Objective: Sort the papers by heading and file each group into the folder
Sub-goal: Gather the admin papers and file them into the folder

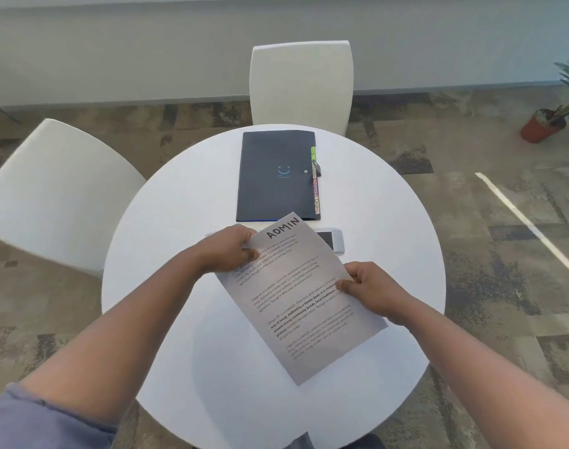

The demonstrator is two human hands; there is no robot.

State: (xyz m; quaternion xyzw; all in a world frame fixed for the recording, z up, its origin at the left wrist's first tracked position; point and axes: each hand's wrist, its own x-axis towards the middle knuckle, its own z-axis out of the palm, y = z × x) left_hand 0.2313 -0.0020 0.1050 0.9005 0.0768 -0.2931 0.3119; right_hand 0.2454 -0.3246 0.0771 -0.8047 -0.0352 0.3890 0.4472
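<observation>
I hold the papers point(296, 299) tilted above the round white table point(166, 222). The top sheet carries printed text and the handwritten heading ADMIN at its far corner. My left hand point(226, 251) pinches the upper left edge. My right hand point(370, 288) grips the right edge, thumb on top. I cannot tell how many sheets lie under the top one. A closed dark blue folder point(276, 176) with a smiley mark, a snap button and coloured tabs along its right edge lies flat at the table's far side.
A white phone point(333, 241) lies on the table, partly hidden behind the papers. White chairs stand at the far side point(301, 82) and at the left point(50, 196). A potted plant point(548, 121) sits on the carpet at the far right.
</observation>
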